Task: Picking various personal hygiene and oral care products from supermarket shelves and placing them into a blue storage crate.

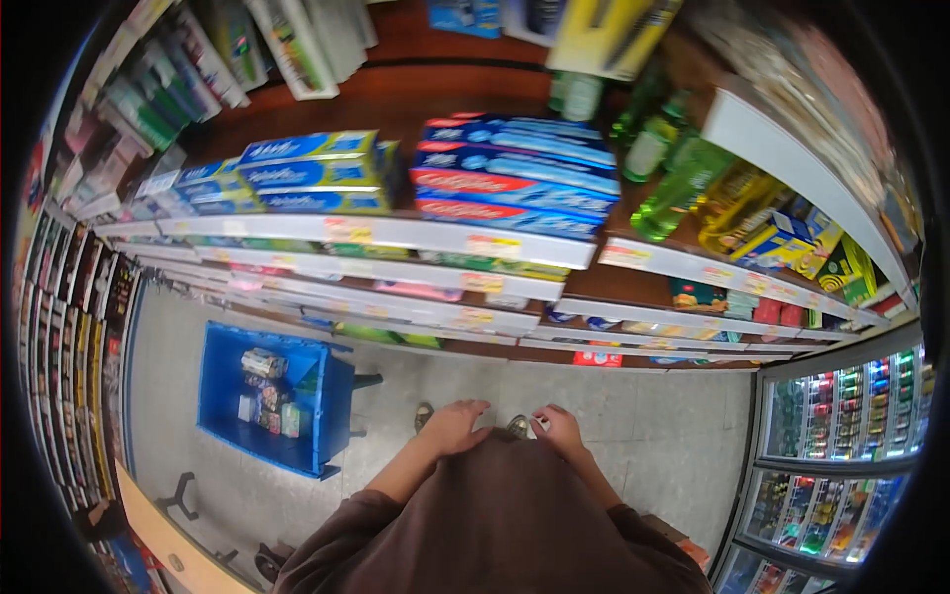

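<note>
The left forearm comes out of a dark sleeve and slants toward two o'clock, ending in an open left grip with fingers spread loosely and knuckles up. The right forearm angles toward between ten and eleven o'clock, the right grip relaxed, fingers bent, well apart from the left

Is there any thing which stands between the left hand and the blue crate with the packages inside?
Nothing visible blocks the way. Between the left hand and the blue crate, the picture shows grey floor and a shoe, which is down at floor level, below the hand.
</note>
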{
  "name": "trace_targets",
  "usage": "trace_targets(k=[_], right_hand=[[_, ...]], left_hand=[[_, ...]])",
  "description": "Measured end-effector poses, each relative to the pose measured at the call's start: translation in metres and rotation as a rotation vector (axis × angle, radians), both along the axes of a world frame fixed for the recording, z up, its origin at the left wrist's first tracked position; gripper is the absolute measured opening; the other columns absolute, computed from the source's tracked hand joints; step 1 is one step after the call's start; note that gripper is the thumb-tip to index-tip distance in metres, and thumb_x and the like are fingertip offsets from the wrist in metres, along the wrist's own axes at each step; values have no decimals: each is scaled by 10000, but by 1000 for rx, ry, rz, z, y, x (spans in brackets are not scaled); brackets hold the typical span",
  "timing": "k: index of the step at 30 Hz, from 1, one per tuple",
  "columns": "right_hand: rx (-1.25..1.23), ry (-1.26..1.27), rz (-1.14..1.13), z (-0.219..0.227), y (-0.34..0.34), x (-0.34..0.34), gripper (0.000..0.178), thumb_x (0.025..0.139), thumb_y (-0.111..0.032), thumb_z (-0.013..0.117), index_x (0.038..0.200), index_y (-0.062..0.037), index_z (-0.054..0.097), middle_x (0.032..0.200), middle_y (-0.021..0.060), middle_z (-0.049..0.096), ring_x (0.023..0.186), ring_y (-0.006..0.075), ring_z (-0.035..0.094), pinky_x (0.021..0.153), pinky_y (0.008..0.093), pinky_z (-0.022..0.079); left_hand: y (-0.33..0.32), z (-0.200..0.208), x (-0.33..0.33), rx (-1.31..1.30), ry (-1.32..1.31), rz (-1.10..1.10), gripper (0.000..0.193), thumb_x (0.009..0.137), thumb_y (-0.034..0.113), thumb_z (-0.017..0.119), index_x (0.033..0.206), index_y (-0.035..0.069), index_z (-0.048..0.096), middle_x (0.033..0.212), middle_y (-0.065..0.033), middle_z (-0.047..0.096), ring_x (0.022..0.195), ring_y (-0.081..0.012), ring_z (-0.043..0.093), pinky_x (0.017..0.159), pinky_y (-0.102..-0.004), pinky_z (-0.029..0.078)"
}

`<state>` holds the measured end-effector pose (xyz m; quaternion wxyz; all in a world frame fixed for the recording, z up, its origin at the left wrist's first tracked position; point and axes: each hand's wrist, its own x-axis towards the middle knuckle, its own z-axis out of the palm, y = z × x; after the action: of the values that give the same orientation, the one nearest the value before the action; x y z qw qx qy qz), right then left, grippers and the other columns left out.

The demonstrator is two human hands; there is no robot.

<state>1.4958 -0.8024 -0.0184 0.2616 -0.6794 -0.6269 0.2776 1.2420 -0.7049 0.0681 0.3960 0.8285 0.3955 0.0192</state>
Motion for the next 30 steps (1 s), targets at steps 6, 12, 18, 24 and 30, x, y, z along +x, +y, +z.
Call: trace_targets(k=[6, 12, 18, 24, 30], right_hand=[[-137, -1, 170, 41, 80, -106, 149, 798, -200, 690, 862, -67, 668, 853, 92, 659, 766, 265, 654, 705, 371, 524], [-184, -46, 294, 41, 109, -202, 142, 798, -189, 690, 871, -70, 662, 851, 87, 653, 774, 280, 646, 699, 381, 521], [-293, -68, 409, 47, 91, -262, 144, 800, -195, 691, 866, -71, 656, 844, 84, 645, 784, 290, 638, 697, 387, 516], [-346, -146, 380, 44, 77, -261, 147, 799, -199, 691, 864, -72, 655, 839, 83, 638, 764, 284, 635, 681, 379, 514], [-484, -185, 225, 51, 71, -265, 153, 798, -203, 692, 868, -73, 649, 844, 82, 638, 755, 269, 636, 681, 374, 514]], left_hand=[[40, -36, -126, -90, 16, 158, 384, 823, 305, 668, 1107, 53, 611, 948, -156, 684, 914, -371, 641, 800, -446, 516], [73, -73, -289, -93, 147, 570, 284, 825, 340, 631, 902, 67, 639, 808, -178, 680, 815, -375, 658, 712, -463, 515], [56, -246, -444, -342, 66, 1188, 301, 782, 285, 628, 924, 23, 668, 857, -203, 695, 828, -366, 675, 753, -449, 519], [62, -303, -440, -1095, -414, 1454, 403, 918, 291, 509, 1263, 81, 512, 1228, -70, 620, 1063, -246, 599, 864, -448, 465], [79, -351, -410, -1051, -576, 1777, 376, 924, 284, 516, 1220, 54, 543, 1204, -114, 620, 1035, -280, 620, 851, -464, 474]])
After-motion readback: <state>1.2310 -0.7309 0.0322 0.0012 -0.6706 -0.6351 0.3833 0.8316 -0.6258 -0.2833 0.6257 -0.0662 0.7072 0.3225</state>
